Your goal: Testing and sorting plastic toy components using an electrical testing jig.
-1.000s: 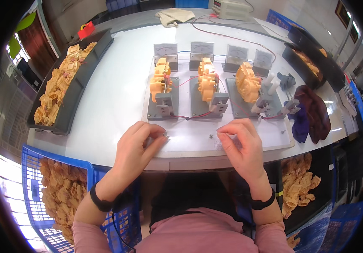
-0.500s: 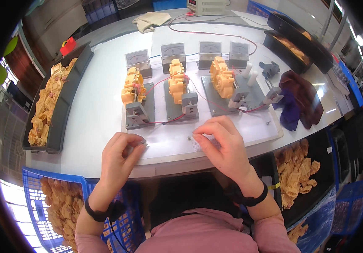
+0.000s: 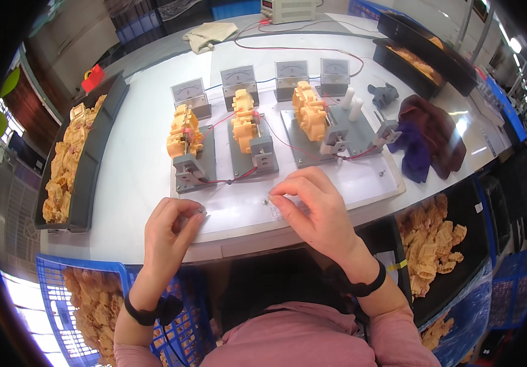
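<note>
My left hand point(image 3: 168, 231) is at the front edge of the white board point(image 3: 239, 211), thumb and fingers drawn together beside a small metal piece, perhaps a screw. My right hand point(image 3: 315, 211) hovers over the board, thumb and index tips pinched next to a small screw point(image 3: 265, 202). Whether either pinch holds anything is too small to tell. Beyond the hands, three yellow plastic gear-like assemblies sit on grey fixtures: a left one point(image 3: 184, 136), a middle one point(image 3: 243, 125) and a right one point(image 3: 310, 113). Red wires link the fixtures.
Several analog meters, such as one dial meter point(image 3: 239, 82), stand behind the fixtures. A black bin point(image 3: 107, 122) of yellow parts lies left, a blue crate point(image 3: 80, 264) below it. On the right are a dark cloth point(image 3: 432, 131), a grey part point(image 3: 383, 95) and more bins.
The whole view has shifted slightly, with the fixtures now a little further left. Both hands keep nearly the same pinched pose over the board's front part.
</note>
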`<state>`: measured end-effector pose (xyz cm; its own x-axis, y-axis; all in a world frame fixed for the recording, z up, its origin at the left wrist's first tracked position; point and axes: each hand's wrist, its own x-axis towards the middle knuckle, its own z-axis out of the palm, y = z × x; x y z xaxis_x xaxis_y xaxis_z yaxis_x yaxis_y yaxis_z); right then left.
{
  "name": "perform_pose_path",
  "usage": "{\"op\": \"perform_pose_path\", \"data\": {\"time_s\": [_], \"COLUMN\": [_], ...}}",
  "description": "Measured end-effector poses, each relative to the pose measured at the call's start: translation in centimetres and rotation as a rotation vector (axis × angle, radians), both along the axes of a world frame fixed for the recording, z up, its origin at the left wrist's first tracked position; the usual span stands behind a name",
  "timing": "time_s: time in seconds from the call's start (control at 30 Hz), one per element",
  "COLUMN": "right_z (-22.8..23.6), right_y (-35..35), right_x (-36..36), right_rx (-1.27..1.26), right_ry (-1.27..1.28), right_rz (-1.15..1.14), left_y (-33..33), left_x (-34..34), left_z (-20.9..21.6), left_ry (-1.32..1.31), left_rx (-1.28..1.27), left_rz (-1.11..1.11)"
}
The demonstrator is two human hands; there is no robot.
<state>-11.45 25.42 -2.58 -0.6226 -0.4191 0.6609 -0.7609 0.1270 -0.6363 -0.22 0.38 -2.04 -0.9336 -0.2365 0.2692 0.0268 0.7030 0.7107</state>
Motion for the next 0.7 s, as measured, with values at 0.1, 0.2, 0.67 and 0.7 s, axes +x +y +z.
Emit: {"op": "perform_pose_path", "data": {"time_s": [0.1, 0.2, 0.67, 0.7], "right_z": [0.02, 0.09, 0.02, 0.14], "right_y": [0.1, 0.32, 0.04, 0.05], "right_x": [-0.03, 0.01, 0.02, 0.1], "right_rx": [0.01, 0.023, 0.053, 0.058], "right_ry": [0.013, 0.01, 0.05, 0.055], "right_rz": [0.003, -0.026, -0.044, -0.038], "left_y": [0.36, 0.44, 0.35, 0.28], "left_x": [-0.16, -0.35, -0.1, -0.12], "left_z": [0.12, 0.34, 0.67, 0.62], "left_ry": [0.04, 0.045, 0.025, 0.03], "left_rx": [-0.01, -0.023, -0.019, -0.014], "left_rz": [0.008, -0.008, -0.036, -0.03]}}
